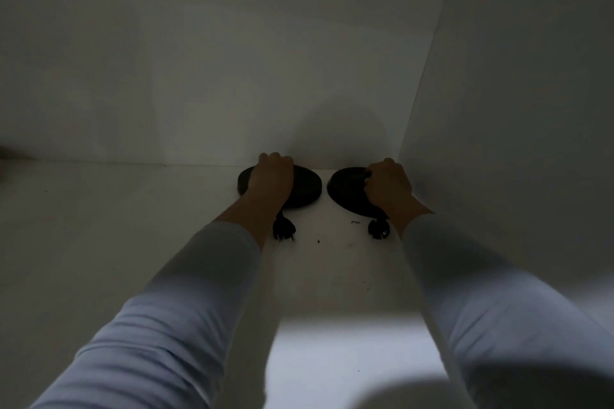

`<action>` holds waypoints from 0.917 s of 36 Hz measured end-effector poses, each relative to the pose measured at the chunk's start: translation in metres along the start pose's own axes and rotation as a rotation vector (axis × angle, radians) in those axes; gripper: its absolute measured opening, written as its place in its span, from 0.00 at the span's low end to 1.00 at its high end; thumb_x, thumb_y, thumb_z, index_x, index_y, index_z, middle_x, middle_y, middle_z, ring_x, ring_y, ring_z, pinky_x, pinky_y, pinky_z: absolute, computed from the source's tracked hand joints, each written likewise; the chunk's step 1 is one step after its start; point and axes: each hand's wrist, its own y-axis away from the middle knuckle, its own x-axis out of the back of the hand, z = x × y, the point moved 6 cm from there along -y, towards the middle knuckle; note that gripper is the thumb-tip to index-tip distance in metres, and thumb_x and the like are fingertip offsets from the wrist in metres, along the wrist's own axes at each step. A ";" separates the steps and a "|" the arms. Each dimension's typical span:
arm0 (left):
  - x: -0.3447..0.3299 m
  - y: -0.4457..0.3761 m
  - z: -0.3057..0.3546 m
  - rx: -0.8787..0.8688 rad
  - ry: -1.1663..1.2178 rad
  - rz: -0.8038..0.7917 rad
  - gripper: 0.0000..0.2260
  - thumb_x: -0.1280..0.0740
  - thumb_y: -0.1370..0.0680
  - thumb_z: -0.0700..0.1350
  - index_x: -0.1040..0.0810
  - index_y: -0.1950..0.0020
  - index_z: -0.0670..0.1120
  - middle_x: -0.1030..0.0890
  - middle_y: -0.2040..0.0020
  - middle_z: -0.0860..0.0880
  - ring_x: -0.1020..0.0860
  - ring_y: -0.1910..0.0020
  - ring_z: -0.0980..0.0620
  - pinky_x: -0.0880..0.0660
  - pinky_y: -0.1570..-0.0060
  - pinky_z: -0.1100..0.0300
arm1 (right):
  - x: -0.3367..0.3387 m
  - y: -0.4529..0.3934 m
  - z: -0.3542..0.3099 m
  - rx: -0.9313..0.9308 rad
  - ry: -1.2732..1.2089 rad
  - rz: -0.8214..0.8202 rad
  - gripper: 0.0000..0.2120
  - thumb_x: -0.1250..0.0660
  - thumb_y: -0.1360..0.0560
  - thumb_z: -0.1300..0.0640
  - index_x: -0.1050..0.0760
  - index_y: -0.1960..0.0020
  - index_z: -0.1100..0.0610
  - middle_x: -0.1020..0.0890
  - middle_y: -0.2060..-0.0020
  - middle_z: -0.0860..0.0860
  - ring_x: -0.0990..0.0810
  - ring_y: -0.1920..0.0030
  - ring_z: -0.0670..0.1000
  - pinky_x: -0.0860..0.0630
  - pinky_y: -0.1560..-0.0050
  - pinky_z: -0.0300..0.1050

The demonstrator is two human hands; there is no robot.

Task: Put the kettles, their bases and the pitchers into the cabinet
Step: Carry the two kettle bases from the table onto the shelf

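Inside the dim white cabinet (232, 60), both hands are reaching to the back right corner, each one closing over a flat black kettle base. The left hand (273, 173) is curling over the far edge of the left base (309, 188), and the right hand (388, 186) is gripping the right base (345, 186) from its 3 o'clock side, thumb hooking over the top. The two bases are sitting side by side on the cabinet floor (116, 242), just apart, close against the back wall. These look like light, stiff plastic discs, probably smooth enough to slide easily on the painted floor, so pinching the rim between fingers and thumb is likely the surest hold. Each is trailing a short cord toward 6 o'clock, ending in a plug: the left plug (284, 230) and the right plug (378, 229) are lying loose, and they could snag or drag if a base is shifted. The side wall (515, 109) is standing right at 3 o'clock of the right hand, leaving little room there, while a wide stretch of floor is lying open toward 9 o'clock for the kettles and pitchers, none of which are showing here.
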 end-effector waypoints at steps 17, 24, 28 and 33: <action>0.013 0.031 -0.022 0.140 0.296 0.169 0.20 0.38 0.20 0.39 0.34 0.28 0.38 0.27 0.36 0.36 0.29 0.35 0.38 0.28 0.40 0.49 | 0.008 0.010 -0.010 -0.007 -0.155 0.092 0.24 0.46 0.18 0.57 0.42 0.23 0.54 0.42 0.26 0.62 0.38 0.29 0.62 0.39 0.29 0.57; 0.039 0.075 -0.044 0.155 0.279 0.244 0.24 0.18 0.45 0.39 0.17 0.52 0.35 0.17 0.60 0.37 0.16 0.59 0.40 0.20 0.68 0.58 | 0.026 0.048 -0.038 -0.018 -0.269 0.125 0.22 0.48 0.17 0.55 0.41 0.24 0.54 0.40 0.27 0.61 0.36 0.30 0.62 0.34 0.32 0.53; 0.062 0.121 -0.047 0.139 0.336 0.266 0.20 0.45 0.19 0.44 0.30 0.31 0.34 0.28 0.34 0.34 0.30 0.33 0.38 0.28 0.37 0.47 | 0.044 0.087 -0.060 0.015 -0.313 0.157 0.21 0.49 0.17 0.54 0.38 0.25 0.55 0.36 0.30 0.62 0.33 0.32 0.62 0.33 0.33 0.53; 0.079 0.178 -0.066 0.176 0.364 0.206 0.19 0.48 0.17 0.42 0.39 0.26 0.38 0.36 0.28 0.39 0.41 0.26 0.43 0.38 0.31 0.53 | 0.063 0.148 -0.090 0.041 -0.359 0.156 0.21 0.49 0.17 0.53 0.38 0.26 0.55 0.35 0.30 0.61 0.33 0.31 0.62 0.34 0.34 0.52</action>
